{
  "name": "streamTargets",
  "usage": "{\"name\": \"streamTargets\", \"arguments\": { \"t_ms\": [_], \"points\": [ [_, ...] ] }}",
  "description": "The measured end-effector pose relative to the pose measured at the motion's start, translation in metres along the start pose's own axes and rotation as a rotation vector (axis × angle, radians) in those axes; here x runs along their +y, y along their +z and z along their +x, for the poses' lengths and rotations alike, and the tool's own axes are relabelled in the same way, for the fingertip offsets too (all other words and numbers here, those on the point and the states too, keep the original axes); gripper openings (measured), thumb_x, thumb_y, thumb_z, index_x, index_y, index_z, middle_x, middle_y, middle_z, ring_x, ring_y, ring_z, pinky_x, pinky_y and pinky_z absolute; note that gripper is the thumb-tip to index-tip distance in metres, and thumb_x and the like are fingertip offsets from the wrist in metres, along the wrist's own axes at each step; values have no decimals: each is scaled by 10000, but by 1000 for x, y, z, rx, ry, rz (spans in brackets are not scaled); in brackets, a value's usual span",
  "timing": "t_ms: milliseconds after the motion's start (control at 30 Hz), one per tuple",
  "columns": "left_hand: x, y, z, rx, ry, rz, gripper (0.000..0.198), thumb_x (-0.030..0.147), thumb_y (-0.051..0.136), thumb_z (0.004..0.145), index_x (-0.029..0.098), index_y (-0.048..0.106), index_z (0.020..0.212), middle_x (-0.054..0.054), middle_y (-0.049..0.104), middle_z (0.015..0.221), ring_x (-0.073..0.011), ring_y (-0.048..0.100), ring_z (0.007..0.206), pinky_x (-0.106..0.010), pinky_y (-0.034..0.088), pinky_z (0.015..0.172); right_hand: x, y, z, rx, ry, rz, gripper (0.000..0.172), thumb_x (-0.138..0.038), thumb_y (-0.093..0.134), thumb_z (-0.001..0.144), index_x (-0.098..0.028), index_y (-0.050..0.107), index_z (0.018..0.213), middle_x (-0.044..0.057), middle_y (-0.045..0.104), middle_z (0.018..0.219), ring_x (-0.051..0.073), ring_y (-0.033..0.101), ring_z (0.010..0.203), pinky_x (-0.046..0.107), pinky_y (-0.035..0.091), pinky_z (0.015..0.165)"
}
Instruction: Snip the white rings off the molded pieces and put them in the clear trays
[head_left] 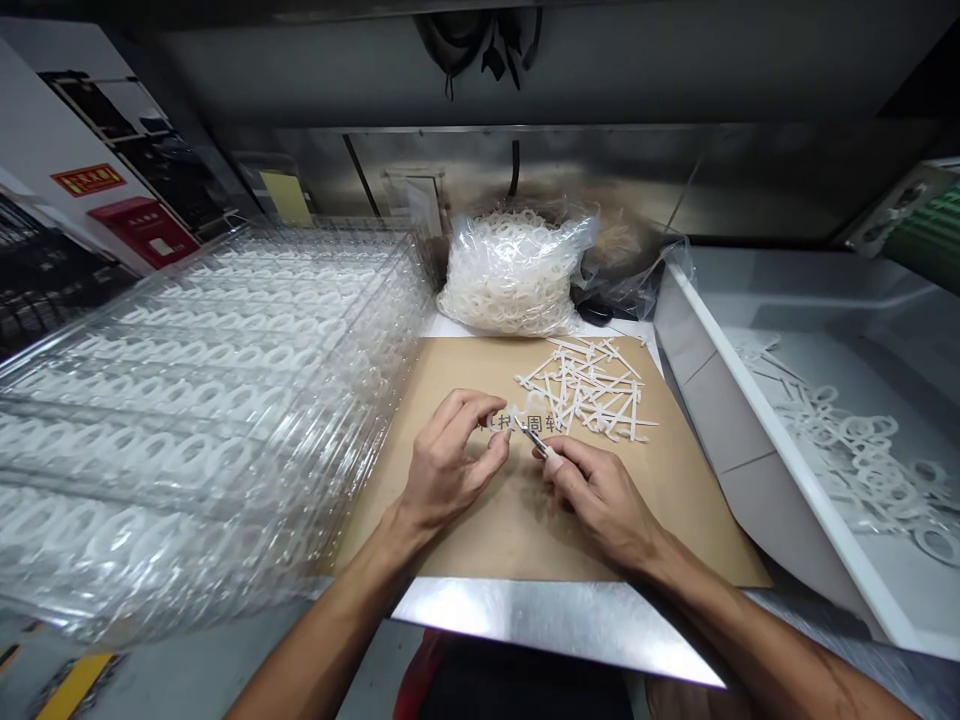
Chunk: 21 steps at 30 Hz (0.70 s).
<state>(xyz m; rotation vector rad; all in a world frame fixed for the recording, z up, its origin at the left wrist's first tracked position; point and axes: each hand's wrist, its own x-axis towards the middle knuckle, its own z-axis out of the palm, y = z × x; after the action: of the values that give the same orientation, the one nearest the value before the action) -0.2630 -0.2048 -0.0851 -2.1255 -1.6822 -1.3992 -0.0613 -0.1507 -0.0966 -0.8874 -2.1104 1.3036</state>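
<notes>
My left hand (454, 455) is over the cardboard sheet, thumb and fingers curled round a small white plastic part (514, 412) that is mostly hidden and blurred. My right hand (592, 490) grips a slim metal-tipped hand tool (534, 438), its tip pointing at the part. Whether the tip touches it, I cannot tell. Just beyond my hands, a loose pile of thin white plastic sprues (596, 385) lies on the brown cardboard sheet (480, 540).
Stacked clear trays (390, 400) with rows of white rings stand at left. A clear bag (517, 270) full of white rings sits at the back. To the right, a large pale bin (757, 400) holds loose rings (877, 460). A metal table edge (555, 615) runs in front.
</notes>
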Motion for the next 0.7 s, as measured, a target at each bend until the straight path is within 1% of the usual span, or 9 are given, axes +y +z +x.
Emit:
{"name": "streamTargets", "arguments": {
  "t_ms": [233,567,700],
  "points": [
    [-1,0,-1,-28,-18,-18,221,137,604,899,186,631,1113,-58,659,973,-155,620,855,-293,545,800,2,0,-1,6,-1,0,281,-348,424,1025,-202,569,834,-16,560,711,134,514,609,245,403,572],
    [-2,-1,0,-42,15,-39,235,130,594,910,189,643,1132,-63,656,985,-153,631,870,-296,559,803,0,-1,-1,1,2,5,319,-369,404,1038,-199,560,817,-14,554,699,131,508,598,251,395,563],
    [-3,-1,0,-44,31,-46,246,131,593,914,191,641,1147,-67,652,991,-154,630,880,-299,563,803,0,0,-1,3,7,1,308,-364,416,1033,-200,567,821,-16,554,692,132,510,598,249,392,556]
  ]
}}
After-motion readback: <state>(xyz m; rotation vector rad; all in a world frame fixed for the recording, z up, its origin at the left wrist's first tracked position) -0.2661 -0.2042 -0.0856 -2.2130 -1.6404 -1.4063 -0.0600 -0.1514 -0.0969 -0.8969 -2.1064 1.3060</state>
